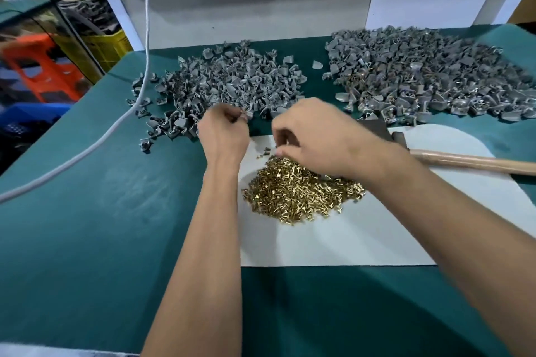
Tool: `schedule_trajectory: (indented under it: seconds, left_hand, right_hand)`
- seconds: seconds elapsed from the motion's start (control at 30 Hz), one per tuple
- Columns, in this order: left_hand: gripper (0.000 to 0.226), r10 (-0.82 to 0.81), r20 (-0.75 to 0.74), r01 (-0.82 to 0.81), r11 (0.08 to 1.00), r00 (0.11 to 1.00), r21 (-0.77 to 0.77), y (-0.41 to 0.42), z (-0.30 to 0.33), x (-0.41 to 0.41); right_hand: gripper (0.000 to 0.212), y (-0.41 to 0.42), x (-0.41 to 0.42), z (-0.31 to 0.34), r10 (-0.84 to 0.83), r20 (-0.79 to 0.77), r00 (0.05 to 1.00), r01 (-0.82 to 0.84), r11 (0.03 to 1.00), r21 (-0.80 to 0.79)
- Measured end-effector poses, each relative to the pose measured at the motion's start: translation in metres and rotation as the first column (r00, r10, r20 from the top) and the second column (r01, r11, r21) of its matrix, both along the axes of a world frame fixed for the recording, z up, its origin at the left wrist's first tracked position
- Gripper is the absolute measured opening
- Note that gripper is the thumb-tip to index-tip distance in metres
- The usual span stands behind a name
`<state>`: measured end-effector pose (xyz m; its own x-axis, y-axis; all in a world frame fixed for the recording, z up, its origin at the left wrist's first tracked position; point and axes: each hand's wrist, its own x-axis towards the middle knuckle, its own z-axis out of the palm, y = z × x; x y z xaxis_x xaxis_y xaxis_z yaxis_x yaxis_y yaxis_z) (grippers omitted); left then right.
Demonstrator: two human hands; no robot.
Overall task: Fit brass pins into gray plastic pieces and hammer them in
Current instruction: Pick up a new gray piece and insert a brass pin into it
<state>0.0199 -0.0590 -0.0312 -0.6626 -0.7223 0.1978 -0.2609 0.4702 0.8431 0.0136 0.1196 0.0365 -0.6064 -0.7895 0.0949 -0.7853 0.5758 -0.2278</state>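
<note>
A heap of small brass pins (pixel 301 191) lies on a white sheet (pixel 377 235) in the middle of the green table. My right hand (pixel 313 136) hovers over the heap's far edge, its fingertips pinching at a pin. My left hand (pixel 224 130) is curled at the near edge of the left pile of gray plastic pieces (pixel 229 81) and holds a small gray piece (pixel 245 116) between its fingers. A second, larger pile of gray pieces (pixel 429 72) lies at the right, some showing brass. A hammer (pixel 464 161) with a wooden handle lies behind my right wrist.
A white cord (pixel 116 130) hangs from above and trails across the table's left side. A white board (pixel 261 0) stands along the back edge. Beyond the left edge are an orange stool (pixel 43 66) and a yellow crate (pixel 101 43).
</note>
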Motion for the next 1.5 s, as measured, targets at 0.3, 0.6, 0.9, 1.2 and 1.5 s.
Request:
schedule_trajectory:
  seconds: [0.3,0.6,0.9,1.2,1.5]
  left_hand:
    - [0.023,0.301,-0.174,-0.147,0.796,0.937,0.588,-0.026,0.003,0.012]
    - [0.014,0.294,-0.247,-0.04,0.713,0.923,0.7,-0.018,0.007,0.012]
    - [0.021,0.125,-0.532,0.406,0.511,0.837,0.758,0.016,0.021,0.01]
    - [0.021,-0.368,-0.605,0.686,0.568,0.706,0.455,0.083,0.015,0.003]
    - [0.036,-0.552,-0.523,0.76,0.503,0.649,0.411,0.093,0.009,0.006]
  right_hand:
    - [0.018,-0.052,0.028,-0.034,0.122,0.028,0.992,-0.124,0.988,0.087]
    - [0.034,-0.054,0.031,-0.034,0.112,0.014,0.994,-0.112,0.98,0.161]
    - [0.009,0.01,0.011,-0.005,-0.049,0.165,0.985,0.098,0.948,-0.302]
    - [0.013,0.09,-0.015,-0.025,-0.3,0.168,0.939,0.334,0.677,-0.656]
    - [0.024,0.088,-0.009,-0.039,-0.307,0.057,0.95,0.249,0.633,-0.733]
